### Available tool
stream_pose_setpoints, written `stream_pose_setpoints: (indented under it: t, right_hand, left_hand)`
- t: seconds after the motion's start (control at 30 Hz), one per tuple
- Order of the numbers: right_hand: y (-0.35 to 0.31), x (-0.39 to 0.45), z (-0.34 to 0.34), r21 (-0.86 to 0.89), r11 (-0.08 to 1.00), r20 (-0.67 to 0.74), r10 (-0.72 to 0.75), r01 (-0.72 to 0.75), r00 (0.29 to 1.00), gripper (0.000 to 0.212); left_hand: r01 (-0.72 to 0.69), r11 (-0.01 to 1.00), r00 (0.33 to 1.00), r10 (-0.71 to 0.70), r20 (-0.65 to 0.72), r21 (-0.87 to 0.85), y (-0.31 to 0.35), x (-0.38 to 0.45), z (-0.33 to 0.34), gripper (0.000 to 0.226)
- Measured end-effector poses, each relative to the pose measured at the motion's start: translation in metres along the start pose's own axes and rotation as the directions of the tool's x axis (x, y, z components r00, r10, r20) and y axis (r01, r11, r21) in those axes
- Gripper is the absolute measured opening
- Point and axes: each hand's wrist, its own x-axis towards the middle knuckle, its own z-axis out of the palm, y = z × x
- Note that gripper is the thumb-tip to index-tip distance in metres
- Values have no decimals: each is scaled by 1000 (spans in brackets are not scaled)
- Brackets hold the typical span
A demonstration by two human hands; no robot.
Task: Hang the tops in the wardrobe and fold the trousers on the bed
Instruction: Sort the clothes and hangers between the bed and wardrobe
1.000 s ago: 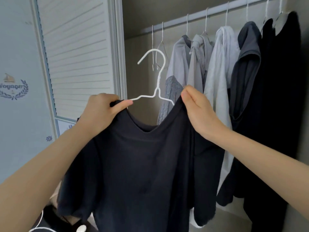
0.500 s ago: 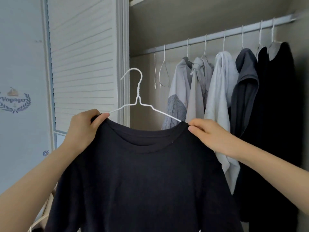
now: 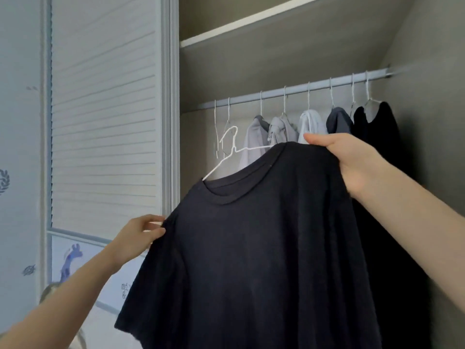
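Two hands hold one black T-shirt (image 3: pixel 251 248) in front of the open wardrobe. The right hand (image 3: pixel 352 162) grips the right shoulder of the shirt, with the fingers curled over the cloth, and it is now high, close under the rail (image 3: pixel 289 93). The left hand (image 3: pixel 141 235) pinches the cloth at the left sleeve seam, much lower. Half a second ago both hands were at the same height on the two shoulders and the shirt hung level; now the shirt is tilted, its right side up and its left side down. The left hand has slid from the shoulder down to the sleeve.

The white wire hanger (image 3: pixel 231 152) is inside the neck of the shirt. Its hook has moved to the right and up, and it stands just beside the two empty hangers (image 3: pixel 222 127) at the left end of the rail, but it is still below the rail and not on it. To the right on the rail hang grey, white and dark tops (image 3: pixel 312 122).

I judge that the shirt is dressed on the hanger and the person is bringing it to the rail. The hook must go higher and over the rail in the free place near the left end. The tilt could let the shirt slip off the hanger on the low side.
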Motion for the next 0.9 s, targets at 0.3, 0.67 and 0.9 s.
stream_pose_setpoints:
  t: [0.3, 0.67, 0.9]
  right_hand:
    - [22, 31, 102, -14, 985, -28, -174, 173, 984, 7]
    - [67, 94, 205, -344, 857, -45, -424, 385, 904, 11]
    - [73, 146, 209, -420, 774, -44, -538, 473, 842, 12]
  left_hand:
    - [-126, 897, 810, 340, 479, -424, 93, -28, 53, 83]
    - [-303, 905, 940, 336, 63, -297, 73, -11, 50, 73]
    - [-295, 943, 952, 304, 38, -155, 46, 28, 45, 56]
